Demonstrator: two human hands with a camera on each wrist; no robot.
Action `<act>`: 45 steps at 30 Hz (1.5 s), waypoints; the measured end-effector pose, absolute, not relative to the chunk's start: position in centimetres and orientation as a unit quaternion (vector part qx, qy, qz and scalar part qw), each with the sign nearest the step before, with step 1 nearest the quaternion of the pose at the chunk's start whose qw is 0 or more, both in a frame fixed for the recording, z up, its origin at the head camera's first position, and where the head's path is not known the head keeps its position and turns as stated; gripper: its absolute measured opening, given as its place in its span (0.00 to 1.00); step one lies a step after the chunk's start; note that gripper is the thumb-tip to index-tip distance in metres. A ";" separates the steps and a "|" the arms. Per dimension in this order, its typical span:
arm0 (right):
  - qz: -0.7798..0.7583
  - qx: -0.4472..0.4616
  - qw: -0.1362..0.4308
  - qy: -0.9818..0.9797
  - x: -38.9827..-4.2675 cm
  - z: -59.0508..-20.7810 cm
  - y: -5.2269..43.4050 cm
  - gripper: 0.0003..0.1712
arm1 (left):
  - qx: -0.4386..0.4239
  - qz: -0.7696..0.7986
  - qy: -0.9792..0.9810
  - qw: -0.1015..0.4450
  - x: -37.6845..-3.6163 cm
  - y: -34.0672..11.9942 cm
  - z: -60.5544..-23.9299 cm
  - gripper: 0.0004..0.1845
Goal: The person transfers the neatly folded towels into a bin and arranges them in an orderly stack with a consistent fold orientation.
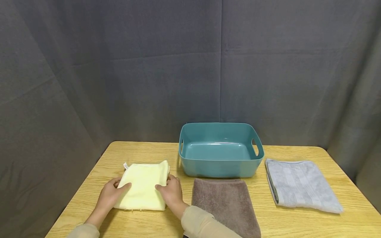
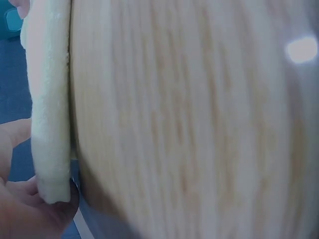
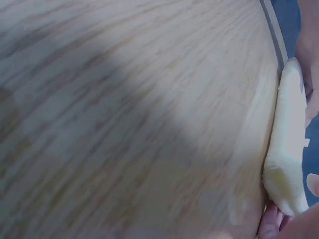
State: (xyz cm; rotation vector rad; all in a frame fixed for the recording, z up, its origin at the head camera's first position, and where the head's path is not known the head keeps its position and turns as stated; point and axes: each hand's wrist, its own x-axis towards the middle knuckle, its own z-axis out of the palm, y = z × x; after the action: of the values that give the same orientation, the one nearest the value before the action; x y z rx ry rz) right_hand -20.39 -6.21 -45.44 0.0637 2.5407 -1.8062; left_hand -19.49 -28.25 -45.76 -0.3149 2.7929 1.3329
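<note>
A folded pale yellow towel (image 1: 141, 188) with a small white tag lies toward the table's left side. My left hand (image 1: 110, 195) grips its left edge, thumb on top. The opposite edge is held by my right hand (image 1: 172, 191), its thumb also on the upper face. In the left wrist view, fingers go under the thick towel edge (image 2: 52, 104). Fingertips (image 3: 270, 221) show beneath the towel (image 3: 289, 134) in the right wrist view. Just right of my right forearm lies a folded brown towel (image 1: 223, 201), partly covered by the sleeve.
A teal plastic basin (image 1: 220, 168) with handle holes stands at the back middle of the wooden table (image 1: 143, 224). To its right lies a folded grey-blue towel (image 1: 300, 185). Dark grey curtains (image 1: 148, 82) hang behind and at both sides.
</note>
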 end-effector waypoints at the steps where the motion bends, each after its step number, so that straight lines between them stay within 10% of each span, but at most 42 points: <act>1: -0.584 0.016 0.011 0.812 -20.4 -45.5 -6.2 0.35 | -0.100 0.427 0.898 0.014 -19.5 -28.2 -45.8 0.39; 45: -0.614 -0.115 0.082 0.777 -18.4 -40.5 -2.4 0.30 | -0.106 0.437 0.893 0.010 -15.5 -27.6 -42.9 0.37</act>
State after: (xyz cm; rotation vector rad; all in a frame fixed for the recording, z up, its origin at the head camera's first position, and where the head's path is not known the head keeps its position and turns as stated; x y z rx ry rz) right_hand -18.39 -2.45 -40.53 -0.3438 2.3211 -1.8333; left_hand -15.55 -27.58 -42.87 -0.3300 2.7886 1.3632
